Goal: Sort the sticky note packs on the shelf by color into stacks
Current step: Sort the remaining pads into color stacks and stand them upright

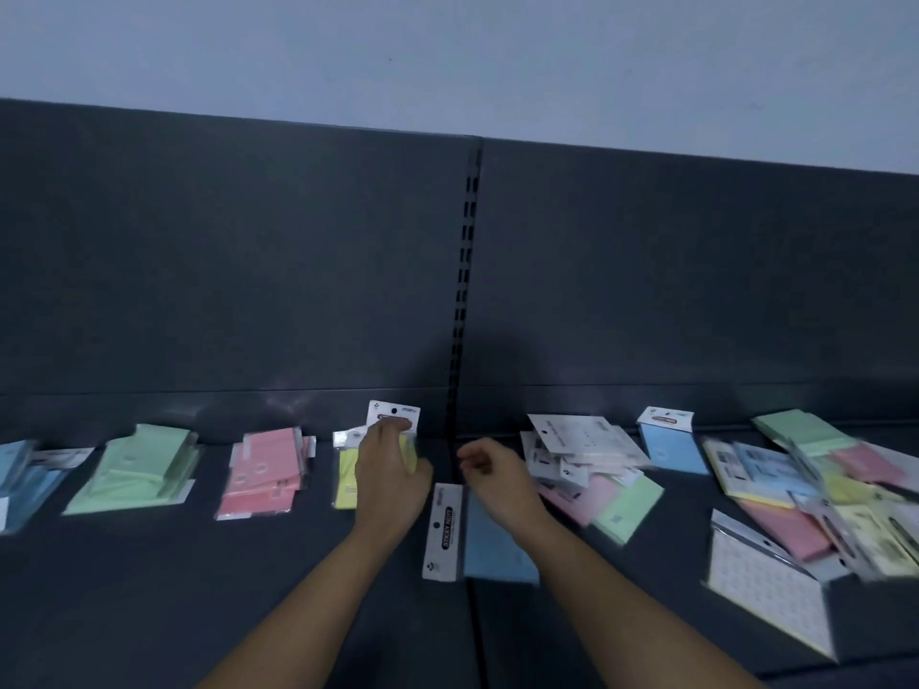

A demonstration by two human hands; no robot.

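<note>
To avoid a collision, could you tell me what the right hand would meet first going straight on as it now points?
Heading up-left, the right hand would likely meet the yellow pack held by the left hand; depth is unclear.

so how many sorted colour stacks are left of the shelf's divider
4: a blue stack at the far left edge, then a green stack, a pink stack, and a yellow stack under the left hand. More may lie out of frame.

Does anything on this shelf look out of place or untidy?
Yes. One blue sticky note pack lies alone at the shelf front, below the right hand, far from the blue stack at the far left. The heap on the right is mixed colours.
</note>
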